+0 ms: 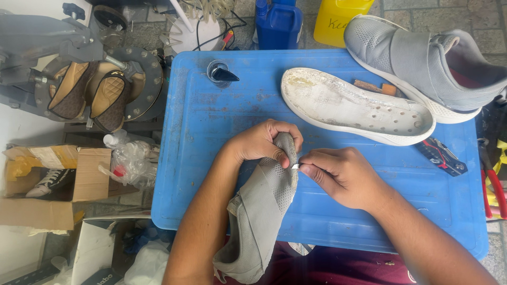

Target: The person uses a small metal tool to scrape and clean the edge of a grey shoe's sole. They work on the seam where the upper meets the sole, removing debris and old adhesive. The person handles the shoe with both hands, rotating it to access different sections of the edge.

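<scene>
My left hand (261, 142) grips the toe end of a grey mesh shoe upper (259, 211) that hangs down toward my lap. My right hand (343, 177) pinches a small metal blade (296, 166) against the upper's edge near the toe. A detached white sole (354, 105) lies upside down on the blue plastic table (211, 174) just beyond my hands. A whole grey shoe (422, 63) of the same kind rests at the far right corner.
A folding knife (441, 157) lies right of the sole, red-handled pliers (494, 184) at the table's right edge. A small glass cup (219, 73) stands at the back. Blue and yellow jugs (278, 24) stand behind. A shoe press with brown shoes (90, 89) and cardboard boxes (53, 179) sit left.
</scene>
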